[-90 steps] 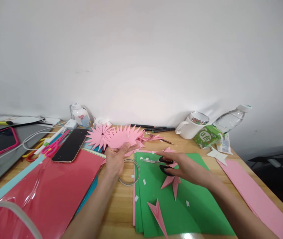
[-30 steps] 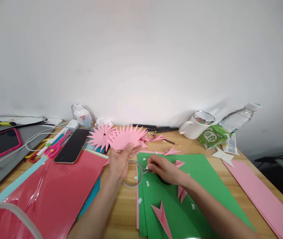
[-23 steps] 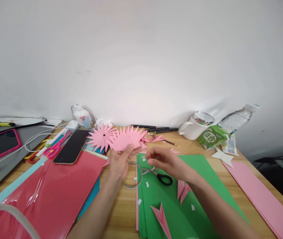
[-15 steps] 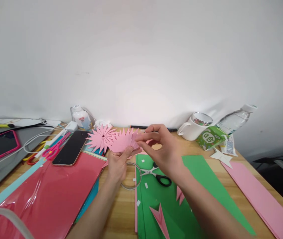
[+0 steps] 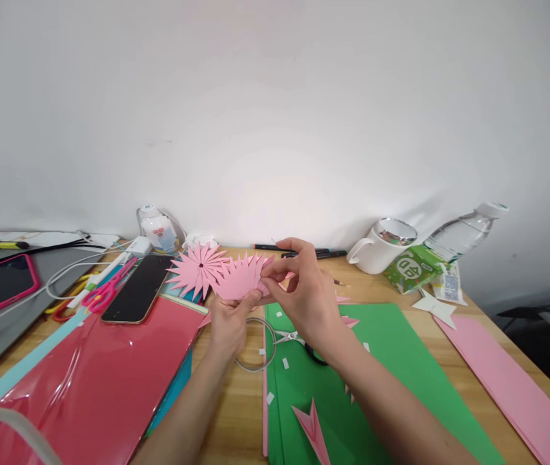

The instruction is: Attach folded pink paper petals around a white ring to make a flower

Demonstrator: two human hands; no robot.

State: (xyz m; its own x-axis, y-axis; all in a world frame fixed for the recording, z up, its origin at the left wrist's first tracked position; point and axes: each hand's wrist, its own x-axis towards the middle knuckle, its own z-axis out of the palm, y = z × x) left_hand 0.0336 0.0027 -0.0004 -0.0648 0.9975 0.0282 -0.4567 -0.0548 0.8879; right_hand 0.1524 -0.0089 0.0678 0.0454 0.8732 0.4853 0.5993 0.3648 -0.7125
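My left hand [image 5: 232,318] grips a fan of overlapping pointed pink paper pieces [image 5: 241,276], thumb on its front. At the fan's right end, my right hand [image 5: 304,287] pinches with thumb and index finger; whatever lies between the fingertips is too small to make out. Behind the fan on the left rests a round pink paper pinwheel [image 5: 198,266] with a small hole at its centre. Below my hands are a ring of tape [image 5: 271,354] and scissors [image 5: 290,336], whose black handles are partly covered by my right wrist. A folded pink paper piece [image 5: 312,429] lies on green paper [image 5: 401,374].
A black phone [image 5: 135,290], pink scissors [image 5: 105,292] and red sheets in plastic [image 5: 110,381] lie to the left. A white mug [image 5: 376,248], green packet [image 5: 409,268] and water bottle [image 5: 463,232] stand at right, near pink paper strips [image 5: 507,381]. Pens lie along the wall.
My right hand has moved slightly left and down, bringing its closing fingertips onto the fan's right end. My left hand still holds the fan in nearly the same place.
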